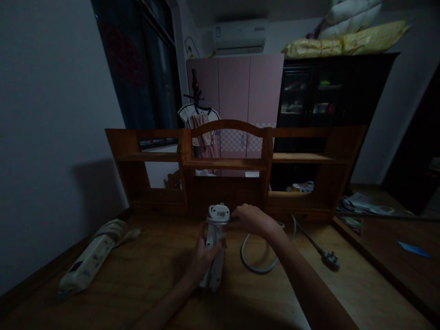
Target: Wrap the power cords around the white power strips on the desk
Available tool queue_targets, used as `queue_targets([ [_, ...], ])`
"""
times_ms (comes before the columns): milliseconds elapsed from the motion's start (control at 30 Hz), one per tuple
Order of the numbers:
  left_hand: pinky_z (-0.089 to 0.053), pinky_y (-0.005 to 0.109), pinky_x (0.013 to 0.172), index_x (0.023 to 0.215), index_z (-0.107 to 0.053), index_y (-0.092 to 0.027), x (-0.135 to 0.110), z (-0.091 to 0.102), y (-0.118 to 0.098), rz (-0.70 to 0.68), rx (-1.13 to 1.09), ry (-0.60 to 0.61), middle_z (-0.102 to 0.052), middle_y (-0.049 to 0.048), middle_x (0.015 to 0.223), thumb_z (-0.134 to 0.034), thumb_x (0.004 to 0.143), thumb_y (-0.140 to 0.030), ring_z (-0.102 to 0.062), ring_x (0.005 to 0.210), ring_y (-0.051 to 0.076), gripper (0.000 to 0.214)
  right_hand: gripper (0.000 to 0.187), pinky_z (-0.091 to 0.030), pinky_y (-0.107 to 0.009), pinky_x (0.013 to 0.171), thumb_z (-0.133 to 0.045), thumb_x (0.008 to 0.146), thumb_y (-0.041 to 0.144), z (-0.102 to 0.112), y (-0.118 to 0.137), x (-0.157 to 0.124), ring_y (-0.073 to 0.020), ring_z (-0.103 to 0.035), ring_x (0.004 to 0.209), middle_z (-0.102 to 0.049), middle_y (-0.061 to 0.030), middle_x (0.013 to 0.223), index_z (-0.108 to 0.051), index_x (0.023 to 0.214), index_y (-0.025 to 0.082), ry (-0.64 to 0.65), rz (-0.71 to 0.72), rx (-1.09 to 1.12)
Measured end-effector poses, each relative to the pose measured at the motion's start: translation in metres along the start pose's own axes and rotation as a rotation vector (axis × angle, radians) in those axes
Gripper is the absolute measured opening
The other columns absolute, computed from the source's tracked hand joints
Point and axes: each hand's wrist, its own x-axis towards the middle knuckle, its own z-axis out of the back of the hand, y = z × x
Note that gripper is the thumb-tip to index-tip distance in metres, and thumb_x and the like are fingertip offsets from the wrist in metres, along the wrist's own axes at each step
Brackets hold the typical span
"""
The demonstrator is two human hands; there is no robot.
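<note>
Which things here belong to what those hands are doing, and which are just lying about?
Part of the job:
- long white plastic power strip, in the left hand
- pale grey cable, partly wound about it, the right hand close by
- grey plug, apparently on that cable

Just lying about:
- cream plastic power strip, with bundled cord
- flat blue sheet, at right

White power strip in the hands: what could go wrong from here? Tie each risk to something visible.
The cord loops loosely on the tabletop, so it might snag or kink. The plug lies free there and could scrape the surface if dragged. Only the left hand clearly grips the power strip, so it might twist.
</note>
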Motion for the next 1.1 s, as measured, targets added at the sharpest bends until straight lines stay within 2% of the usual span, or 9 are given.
queue_targets([
  [100,-0.052,0.029,0.061,0.132,-0.026,-0.026,-0.002,0.0,-0.007,0.043,-0.055,0.044,-0.064,0.0017,0.083,-0.063,0.077,-0.039,-0.064,0.065,0.017,0.067,0.061,-0.04,-0.023,0.059,-0.038,0.081,0.074,0.002,0.0,-0.001,-0.0224,-0.067,0.08,-0.071,-0.01,0.082,-0.072,0.087,0.023,0.037,0.025,0.014],
  [233,-0.052,0.029,0.062,0.129,-0.025,-0.026,-0.004,0.001,-0.016,0.042,-0.058,0.1,-0.064,0.0007,0.081,-0.06,0.08,-0.037,-0.064,0.065,0.017,0.062,0.072,-0.037,-0.023,0.055,-0.026,0.082,0.077,0.004,0.001,-0.001,-0.0219,-0.067,0.075,-0.07,-0.0105,0.076,-0.072,0.082,0.022,0.034,0.018,0.015],
  [333,-0.052,0.029,0.059,0.13,-0.023,-0.027,-0.003,0.0,-0.013,0.025,-0.047,0.088,-0.063,0.0,0.08,-0.059,0.081,-0.037,-0.064,0.064,0.017,0.062,0.075,-0.039,-0.023,0.058,-0.02,0.083,0.076,0.004,0.002,-0.001,-0.0224,-0.067,0.076,-0.07,-0.0116,0.077,-0.072,0.082,0.021,0.027,-0.003,0.0],
  [433,-0.052,0.028,0.058,0.132,-0.021,-0.027,-0.001,0.0,-0.007,0.018,-0.028,0.034,-0.064,0.0002,0.08,-0.062,0.079,-0.037,-0.064,0.063,0.017,0.068,0.074,-0.04,-0.023,0.061,-0.022,0.084,0.075,0.004,0.003,-0.001,-0.0235,-0.067,0.081,-0.07,-0.0117,0.079,-0.072,0.081,0.021,0.029,-0.021,-0.006],
  [533,-0.052,0.029,0.059,0.133,-0.02,-0.026,-0.001,0.0,-0.008,0.028,-0.033,0.031,-0.064,0.0014,0.081,-0.063,0.077,-0.038,-0.065,0.063,0.017,0.072,0.072,-0.041,-0.024,0.061,-0.024,0.083,0.075,0.005,0.005,0.0,-0.0245,-0.067,0.083,-0.071,-0.0118,0.081,-0.073,0.082,0.022,0.022,-0.046,-0.031],
  [667,-0.053,0.03,0.06,0.131,-0.024,-0.023,-0.004,0.0,-0.015,0.022,-0.019,0.081,-0.063,0.0031,0.083,-0.061,0.08,-0.04,-0.065,0.065,0.018,0.065,0.072,-0.041,-0.024,0.061,-0.024,0.083,0.076,0.006,0.006,-0.001,-0.0239,-0.067,0.08,-0.07,-0.0112,0.078,-0.073,0.084,0.023,-0.007,-0.039,-0.062],
  [900,-0.051,0.027,0.056,0.125,-0.042,-0.018,-0.001,-0.001,-0.006,-0.032,0.072,0.0,-0.066,0.006,0.081,-0.064,0.077,-0.043,-0.064,0.061,0.018,0.058,0.074,-0.039,-0.025,0.058,-0.023,0.082,0.077,0.008,0.008,-0.003,-0.0239,-0.066,0.074,-0.069,-0.0098,0.073,-0.074,0.081,0.024,-0.072,-0.005,-0.062],
  [1100,-0.051,0.027,0.054,0.123,-0.044,-0.018,-0.002,-0.001,-0.005,-0.038,0.046,0.003,-0.066,0.0051,0.078,-0.064,0.078,-0.043,-0.064,0.06,0.018,0.056,0.074,-0.042,-0.025,0.061,-0.024,0.082,0.076,0.009,0.01,-0.002,-0.0247,-0.067,0.078,-0.069,-0.0115,0.076,-0.074,0.082,0.022,-0.037,-0.035,-0.077],
])
